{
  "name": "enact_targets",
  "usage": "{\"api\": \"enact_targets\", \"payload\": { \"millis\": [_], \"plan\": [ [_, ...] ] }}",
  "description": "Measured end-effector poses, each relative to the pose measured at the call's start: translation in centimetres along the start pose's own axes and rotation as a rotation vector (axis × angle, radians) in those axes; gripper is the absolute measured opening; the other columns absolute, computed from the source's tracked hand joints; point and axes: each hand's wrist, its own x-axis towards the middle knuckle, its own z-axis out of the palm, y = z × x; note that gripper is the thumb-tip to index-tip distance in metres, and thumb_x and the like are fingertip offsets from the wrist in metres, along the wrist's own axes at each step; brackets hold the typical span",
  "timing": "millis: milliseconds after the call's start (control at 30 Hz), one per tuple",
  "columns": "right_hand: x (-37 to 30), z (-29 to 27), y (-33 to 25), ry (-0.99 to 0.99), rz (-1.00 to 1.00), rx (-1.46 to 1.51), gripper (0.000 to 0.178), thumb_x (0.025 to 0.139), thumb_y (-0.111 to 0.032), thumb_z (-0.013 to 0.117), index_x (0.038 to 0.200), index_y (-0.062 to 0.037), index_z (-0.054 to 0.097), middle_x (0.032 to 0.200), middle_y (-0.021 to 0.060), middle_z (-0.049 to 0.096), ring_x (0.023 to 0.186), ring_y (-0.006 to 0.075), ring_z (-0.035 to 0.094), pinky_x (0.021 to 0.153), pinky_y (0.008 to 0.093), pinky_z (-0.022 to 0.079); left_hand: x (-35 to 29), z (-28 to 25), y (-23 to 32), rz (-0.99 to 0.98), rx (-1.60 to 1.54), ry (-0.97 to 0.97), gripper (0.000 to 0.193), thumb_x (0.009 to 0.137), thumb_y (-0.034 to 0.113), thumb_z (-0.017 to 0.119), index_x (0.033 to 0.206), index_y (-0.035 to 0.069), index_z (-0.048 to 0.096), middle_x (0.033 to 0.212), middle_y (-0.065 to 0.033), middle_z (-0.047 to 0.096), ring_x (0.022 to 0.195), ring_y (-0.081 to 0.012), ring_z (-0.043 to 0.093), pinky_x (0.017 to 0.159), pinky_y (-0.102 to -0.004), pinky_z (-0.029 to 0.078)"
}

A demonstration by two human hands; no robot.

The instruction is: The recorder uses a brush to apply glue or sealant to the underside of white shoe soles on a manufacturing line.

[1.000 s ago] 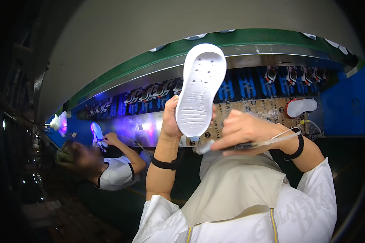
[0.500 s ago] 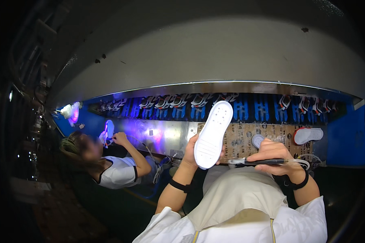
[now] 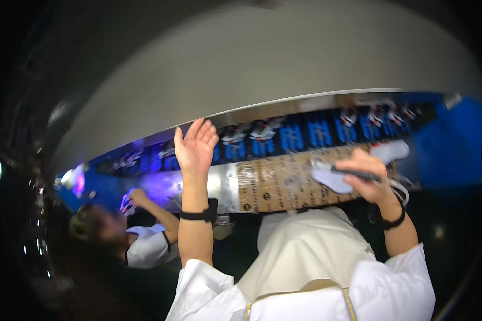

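Pale sole (image 3: 334, 183) lies on the brown sheeting (image 3: 276, 184) of a metal desk (image 3: 224, 183), just beside a worker's right grip (image 3: 370, 184), whose fingers are closed around a dark pen-shaped tool (image 3: 353, 173). The tool's light tip (image 3: 320, 164) hangs at the sole's left end; blur hides whether the two touch. Left grip (image 3: 196, 151) is raised with its palm open, released and bare, well apart from the sole. Sound handling seems to call for that free set of fingers to steady the sole by its rim, off its face, with the tool held lightly and its white tube (image 3: 400, 191) kept from dragging across the surface. Farther right lies a second pale sole (image 3: 393, 151), red at one end, best spared a knock from the knuckles. Beyond the desk, blue holders (image 3: 292, 138) line up beside shoe parts (image 3: 262, 130); at left, a co-worker's hand (image 3: 139, 197) is near a violet-lit lamp (image 3: 79, 181).
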Motion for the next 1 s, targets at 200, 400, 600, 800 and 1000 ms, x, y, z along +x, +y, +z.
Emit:
{"api": "enact_targets", "payload": {
  "millis": [200, 400, 600, 800, 1000],
  "plan": [
    [-2.6, -3.7, 1.6, 0.293, 0.210, -0.149, 0.029, 0.091, -0.013, 0.075, 0.115, 0.0026, 0.074, 0.080, 0.0082, 0.064, 0.071, 0.0174, 0.054, 0.066, 0.0321, 0.043, -1.4, -4.0, -17.5, -0.184, 1.232, -0.002, 0.035, 0.102, 0.026, 0.064, 0.117, -0.005, 0.072, 0.097, -0.0147, 0.073, 0.084, -0.0216, 0.073, 0.073, -0.0338, 0.059],
    [-6.7, -5.1, 1.0, 0.355, 0.400, -0.166, 0.028, 0.092, -0.013, 0.074, 0.115, 0.0017, 0.074, 0.092, 0.0122, 0.072, 0.081, 0.0200, 0.064, 0.077, 0.0319, 0.050, -1.5, -4.8, -31.3, 0.207, 1.988, -0.551, 0.047, 0.087, 0.024, 0.076, 0.128, 0.002, 0.070, 0.121, -0.0243, 0.068, 0.111, -0.0410, 0.066, 0.099, -0.0447, 0.054],
    [-8.3, -6.0, 0.2, 0.333, 0.459, -0.193, 0.028, 0.091, -0.011, 0.075, 0.116, 0.0005, 0.075, 0.100, 0.0132, 0.075, 0.090, 0.0211, 0.068, 0.082, 0.0331, 0.053, -1.9, -4.1, -38.1, 0.001, 2.104, -1.135, 0.072, 0.081, 0.030, 0.082, 0.145, 0.010, 0.056, 0.143, -0.0214, 0.056, 0.134, -0.0393, 0.052, 0.115, -0.0505, 0.040],
    [-8.2, -5.9, 0.7, 0.318, 0.501, -0.179, 0.026, 0.090, -0.009, 0.074, 0.114, 0.0014, 0.075, 0.097, 0.0120, 0.074, 0.087, 0.0184, 0.067, 0.080, 0.0317, 0.053, -2.0, -3.9, -38.7, -0.077, 2.219, -1.210, 0.061, 0.077, 0.030, 0.084, 0.130, 0.008, 0.064, 0.122, -0.0186, 0.067, 0.116, -0.0379, 0.062, 0.103, -0.0521, 0.046],
    [-6.5, -3.7, 2.2, 0.381, 0.470, -0.044, 0.024, 0.089, -0.006, 0.071, 0.110, 0.0033, 0.075, 0.100, 0.0115, 0.075, 0.091, 0.0164, 0.067, 0.085, 0.0305, 0.053, -3.5, -7.6, -35.3, -0.231, 1.895, -0.745, 0.051, 0.081, 0.018, 0.081, 0.125, 0.001, 0.063, 0.104, -0.0196, 0.073, 0.094, -0.0361, 0.072, 0.086, -0.0463, 0.058]
  ]
}}
